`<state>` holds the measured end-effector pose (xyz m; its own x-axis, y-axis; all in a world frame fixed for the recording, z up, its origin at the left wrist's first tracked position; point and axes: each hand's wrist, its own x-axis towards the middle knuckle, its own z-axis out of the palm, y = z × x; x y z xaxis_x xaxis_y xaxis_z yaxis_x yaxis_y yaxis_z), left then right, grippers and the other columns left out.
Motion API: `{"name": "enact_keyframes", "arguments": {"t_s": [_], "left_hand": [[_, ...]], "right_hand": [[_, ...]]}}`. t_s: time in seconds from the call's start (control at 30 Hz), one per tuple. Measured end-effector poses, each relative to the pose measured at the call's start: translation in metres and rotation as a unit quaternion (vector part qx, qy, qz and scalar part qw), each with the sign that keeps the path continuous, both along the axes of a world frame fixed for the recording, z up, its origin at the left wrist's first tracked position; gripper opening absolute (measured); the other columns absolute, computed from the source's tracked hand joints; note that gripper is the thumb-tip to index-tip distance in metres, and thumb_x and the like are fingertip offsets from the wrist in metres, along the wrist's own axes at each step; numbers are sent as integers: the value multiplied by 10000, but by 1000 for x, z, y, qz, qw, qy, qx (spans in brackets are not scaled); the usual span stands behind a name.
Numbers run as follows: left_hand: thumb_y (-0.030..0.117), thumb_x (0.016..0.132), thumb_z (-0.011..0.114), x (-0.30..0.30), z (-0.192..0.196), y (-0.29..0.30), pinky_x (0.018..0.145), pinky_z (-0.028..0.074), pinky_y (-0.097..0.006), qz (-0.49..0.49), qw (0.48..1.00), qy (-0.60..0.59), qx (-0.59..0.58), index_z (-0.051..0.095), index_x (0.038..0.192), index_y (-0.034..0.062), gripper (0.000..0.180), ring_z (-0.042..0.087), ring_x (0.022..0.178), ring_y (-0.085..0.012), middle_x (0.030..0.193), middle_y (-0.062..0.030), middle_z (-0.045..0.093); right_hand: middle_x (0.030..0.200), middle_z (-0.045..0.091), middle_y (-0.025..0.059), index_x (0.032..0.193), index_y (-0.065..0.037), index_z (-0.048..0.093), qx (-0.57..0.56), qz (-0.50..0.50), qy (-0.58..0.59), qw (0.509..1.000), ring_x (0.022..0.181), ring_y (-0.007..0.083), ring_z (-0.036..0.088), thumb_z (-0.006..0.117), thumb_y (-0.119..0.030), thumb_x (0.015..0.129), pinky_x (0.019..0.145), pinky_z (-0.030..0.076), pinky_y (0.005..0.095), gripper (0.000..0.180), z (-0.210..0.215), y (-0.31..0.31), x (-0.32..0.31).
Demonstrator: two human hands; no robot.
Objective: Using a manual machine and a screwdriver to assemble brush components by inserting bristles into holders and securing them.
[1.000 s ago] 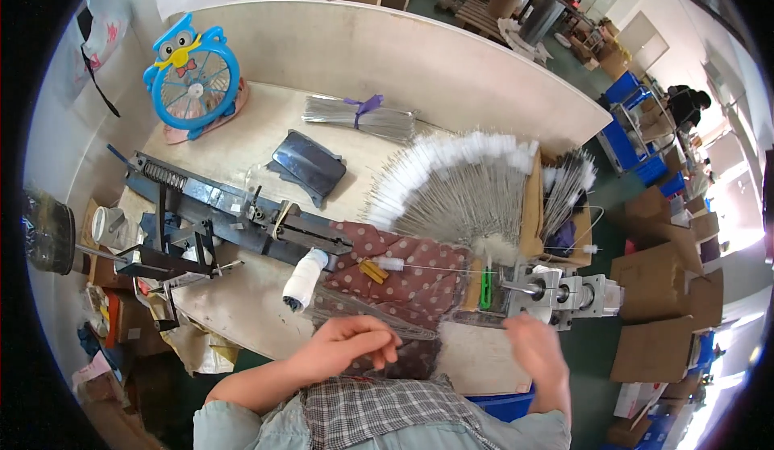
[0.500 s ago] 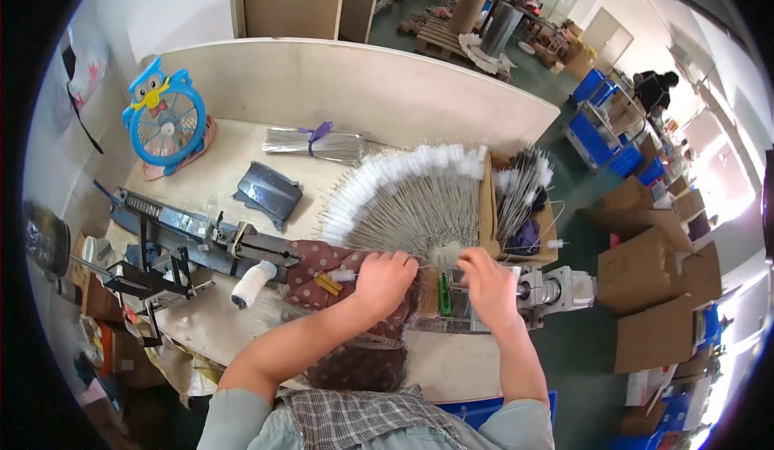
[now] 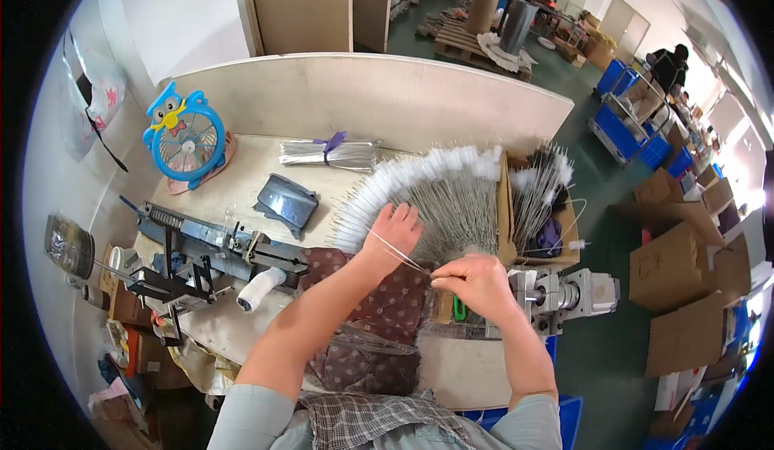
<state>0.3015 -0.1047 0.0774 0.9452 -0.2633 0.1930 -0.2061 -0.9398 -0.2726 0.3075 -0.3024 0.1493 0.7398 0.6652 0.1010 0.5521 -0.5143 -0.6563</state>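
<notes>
Pale counter (image 3: pixel 459 369) carried a fan of white-tipped wires (image 3: pixel 461 202) right of centre; the left hand (image 3: pixel 393 232) had shifted far over it, hold indeterminable, leaving the right hand (image 3: pixel 477 282), its grip closed, visibly retaining thin strands (image 3: pixel 407 259) extending far-left

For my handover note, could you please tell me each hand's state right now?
Left hand: over the fanned white-tipped wires; grip cannot be told.
Right hand: closed, holding thin strands.
</notes>
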Motion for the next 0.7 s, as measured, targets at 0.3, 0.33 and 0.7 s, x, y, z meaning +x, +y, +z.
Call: {"name": "enact_keyframes", "arguments": {"t_s": [0.3,0.33,0.7], "left_hand": [[78,734,671,-155,5,28,753,509,-368,-23,906,-127,-403,659,955,54,223,627,878,-267,959,-87,642],[65,754,663,-168,1,34,703,525,-354,8,887,-110,-449,669,933,49,179,648,809,-256,905,-84,661],[524,959,285,-202,9,72,611,476,-363,201,181,22,-963,623,915,-35,655,599,633,-223,821,-150,641]], "right_hand": [[719,619,2,777,-152,692,59,194,-105,974,751,210,560,662,-230,751,656,480,333,87,-6,105,-20],[719,619,2,777,-152,692,59,200,-104,973,751,210,560,662,-230,751,656,480,333,87,-11,115,-23],[704,635,12,711,-126,679,-23,178,-197,964,710,210,565,632,-196,735,628,479,332,87,-18,162,-48]]}}
